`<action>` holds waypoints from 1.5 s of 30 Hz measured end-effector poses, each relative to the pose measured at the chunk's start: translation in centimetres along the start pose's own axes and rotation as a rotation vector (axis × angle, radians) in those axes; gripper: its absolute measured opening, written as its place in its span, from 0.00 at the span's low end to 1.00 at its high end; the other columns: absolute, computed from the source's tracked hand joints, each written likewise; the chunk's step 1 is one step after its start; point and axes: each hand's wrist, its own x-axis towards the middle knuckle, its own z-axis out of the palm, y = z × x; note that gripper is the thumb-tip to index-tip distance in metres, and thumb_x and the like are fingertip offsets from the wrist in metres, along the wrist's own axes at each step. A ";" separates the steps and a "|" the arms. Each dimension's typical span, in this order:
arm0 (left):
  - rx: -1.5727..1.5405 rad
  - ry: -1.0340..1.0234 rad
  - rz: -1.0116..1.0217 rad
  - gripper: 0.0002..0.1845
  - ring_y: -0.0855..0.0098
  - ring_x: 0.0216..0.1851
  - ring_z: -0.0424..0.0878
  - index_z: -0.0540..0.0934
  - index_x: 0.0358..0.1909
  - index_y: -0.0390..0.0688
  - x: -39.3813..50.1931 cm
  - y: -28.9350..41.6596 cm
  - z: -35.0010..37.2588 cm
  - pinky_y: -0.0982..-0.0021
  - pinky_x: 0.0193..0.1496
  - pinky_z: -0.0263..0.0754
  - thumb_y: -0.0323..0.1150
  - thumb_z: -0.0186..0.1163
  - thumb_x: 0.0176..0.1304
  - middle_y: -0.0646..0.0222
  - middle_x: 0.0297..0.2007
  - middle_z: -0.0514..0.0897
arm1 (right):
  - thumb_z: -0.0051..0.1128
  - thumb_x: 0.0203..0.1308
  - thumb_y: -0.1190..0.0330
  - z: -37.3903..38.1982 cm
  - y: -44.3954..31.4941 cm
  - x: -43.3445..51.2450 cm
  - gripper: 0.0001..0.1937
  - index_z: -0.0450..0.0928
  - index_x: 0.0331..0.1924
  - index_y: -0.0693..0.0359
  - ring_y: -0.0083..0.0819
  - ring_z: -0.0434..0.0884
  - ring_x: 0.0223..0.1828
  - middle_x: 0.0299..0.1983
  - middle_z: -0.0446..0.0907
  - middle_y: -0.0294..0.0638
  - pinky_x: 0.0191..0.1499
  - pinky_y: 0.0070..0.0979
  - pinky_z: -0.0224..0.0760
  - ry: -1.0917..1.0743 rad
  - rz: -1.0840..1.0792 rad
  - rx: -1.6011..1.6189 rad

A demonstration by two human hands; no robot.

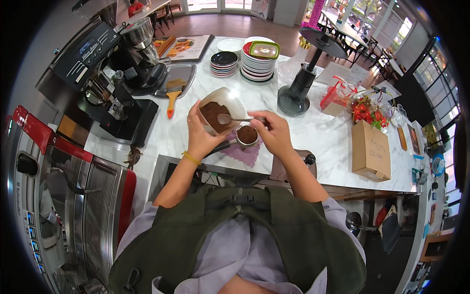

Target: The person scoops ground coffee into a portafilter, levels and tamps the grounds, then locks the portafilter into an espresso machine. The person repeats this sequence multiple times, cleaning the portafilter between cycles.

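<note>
My left hand (204, 126) grips a translucent plastic container (235, 103), tilted so that its opening faces me. Dark ground coffee (216, 113) lies inside it. Between the fingers of my right hand (273, 130) is a metal spoon (235, 119), its bowl at the mouth of the container over the grounds. Just below the spoon, a portafilter (246, 136) heaped with ground coffee rests on a purple cloth (242, 156). Its dark handle (220, 147) points left and runs partly behind my left wrist.
Left stand a black coffee grinder (84, 55) and an espresso machine (102, 191). A brush (172, 97) lies by a grey tray (189, 75). Beyond are stacked plates (258, 68) and saucers (223, 65). Rightward are a black stand (297, 92) and a cardboard box (371, 150). A person (135, 8) sits far off.
</note>
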 end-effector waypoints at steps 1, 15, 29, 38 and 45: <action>-0.085 -0.014 -0.030 0.66 0.53 0.67 0.68 0.49 0.73 0.35 0.4 -0.2 0.2 0.57 0.67 0.67 0.44 0.85 0.39 0.48 0.65 0.64 | 0.56 0.70 0.69 0.8 0.6 0.9 0.10 0.84 0.49 0.64 0.29 0.81 0.33 0.36 0.84 0.43 0.39 0.23 0.72 -0.003 0.040 0.056; -0.345 -0.173 -0.323 0.71 0.49 0.71 0.62 0.42 0.74 0.39 6.1 -10.6 4.6 0.54 0.72 0.63 0.48 0.85 0.37 0.40 0.67 0.60 | 0.29 0.79 0.45 1.0 9.2 0.9 0.32 0.70 0.63 0.67 0.39 0.71 0.67 0.55 0.81 0.45 0.72 0.39 0.53 -0.321 0.066 0.179; 0.657 0.211 0.260 0.44 0.50 0.78 0.51 0.63 0.72 0.37 21.6 -12.5 -4.6 0.45 0.78 0.42 0.57 0.62 0.63 0.50 0.75 0.58 | 0.32 0.78 0.54 -1.6 9.5 1.2 0.28 0.80 0.33 0.68 0.40 0.80 0.46 0.42 0.80 0.50 0.56 0.34 0.70 0.106 -0.020 0.328; 1.205 -0.017 -0.244 0.36 0.59 0.64 0.74 0.76 0.59 0.36 37.8 -11.6 -10.4 0.52 0.70 0.63 0.54 0.67 0.58 0.55 0.59 0.79 | 0.36 0.76 0.50 -2.3 8.7 -0.3 0.30 0.81 0.32 0.69 0.35 0.79 0.40 0.35 0.81 0.47 0.47 0.29 0.69 0.109 0.023 0.310; 1.133 -0.140 -0.248 0.39 0.57 0.64 0.75 0.74 0.63 0.41 37.3 -11.5 -12.2 0.49 0.70 0.62 0.54 0.69 0.54 0.55 0.60 0.79 | 0.36 0.78 0.52 -2.6 7.2 -2.1 0.29 0.80 0.35 0.70 0.34 0.77 0.38 0.35 0.80 0.48 0.44 0.29 0.68 0.138 0.029 0.347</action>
